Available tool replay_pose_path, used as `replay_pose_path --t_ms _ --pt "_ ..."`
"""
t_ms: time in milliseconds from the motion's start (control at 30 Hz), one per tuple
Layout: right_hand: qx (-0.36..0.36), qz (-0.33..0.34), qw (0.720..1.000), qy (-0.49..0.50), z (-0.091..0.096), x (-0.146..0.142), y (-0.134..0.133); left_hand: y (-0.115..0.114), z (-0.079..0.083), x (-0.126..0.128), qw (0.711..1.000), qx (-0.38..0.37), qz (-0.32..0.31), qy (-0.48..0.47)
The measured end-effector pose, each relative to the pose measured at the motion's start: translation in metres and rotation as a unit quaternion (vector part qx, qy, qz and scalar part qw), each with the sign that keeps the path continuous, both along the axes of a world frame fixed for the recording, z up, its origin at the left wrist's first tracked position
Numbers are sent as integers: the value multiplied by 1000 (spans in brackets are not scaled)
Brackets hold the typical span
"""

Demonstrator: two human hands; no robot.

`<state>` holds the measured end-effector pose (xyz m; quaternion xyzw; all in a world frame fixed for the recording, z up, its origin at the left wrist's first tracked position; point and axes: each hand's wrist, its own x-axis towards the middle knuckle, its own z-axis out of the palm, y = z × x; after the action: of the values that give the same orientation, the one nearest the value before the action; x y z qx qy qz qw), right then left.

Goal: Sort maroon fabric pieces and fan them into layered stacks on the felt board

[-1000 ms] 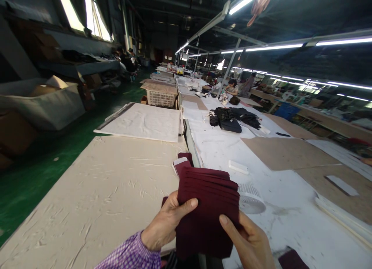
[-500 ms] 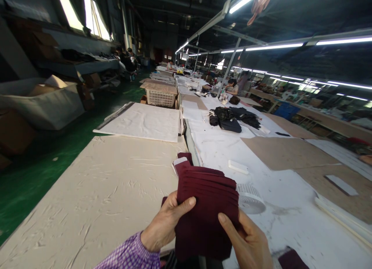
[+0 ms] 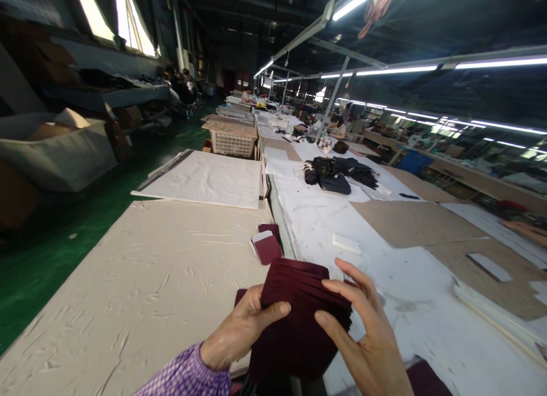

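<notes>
A thick stack of maroon fabric pieces [image 3: 294, 327] is held up in front of me, its layers fanned along the top edge. My left hand [image 3: 243, 327] grips the stack's left side, thumb across the front and the other fingers behind. At its right side, my right hand [image 3: 363, 322] has its fingers spread apart. The right thumb and one finger rest against the stack's face near the upper right corner, while another finger is raised. Beyond the stack, smaller maroon pieces [image 3: 268, 248] with a pale-edged layer lie at the table seam. More maroon fabric [image 3: 427, 378] shows at lower right.
A beige-covered table [image 3: 171, 259] lies on the left, a white-covered table [image 3: 401, 282] on the right. Dark garment pieces [image 3: 333, 176] are piled farther along. A plastic crate [image 3: 233, 144] stands beyond the pale board. A large bin [image 3: 64, 156] sits across the green aisle.
My right hand has loosened from the stack's right edge, and its fingers have come up spread over the front. The stack's top edge is lower and more bent; my left hand keeps its grip.
</notes>
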<state>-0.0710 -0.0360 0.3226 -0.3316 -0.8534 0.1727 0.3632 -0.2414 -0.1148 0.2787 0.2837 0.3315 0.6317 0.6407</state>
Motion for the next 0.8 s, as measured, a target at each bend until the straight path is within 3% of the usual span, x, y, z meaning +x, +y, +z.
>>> replay_pose_path --t_ms 333,633,800 --pt "-52 29 998 -29 8 -3 0 -7 6 -6 992 29 -35 114" --pt "-19 31 999 -9 6 1 -2 -9 6 -5 995 23 -30 96" --pt "-45 27 999 -3 2 5 -2 -10 2 -7 994 17 -15 109"
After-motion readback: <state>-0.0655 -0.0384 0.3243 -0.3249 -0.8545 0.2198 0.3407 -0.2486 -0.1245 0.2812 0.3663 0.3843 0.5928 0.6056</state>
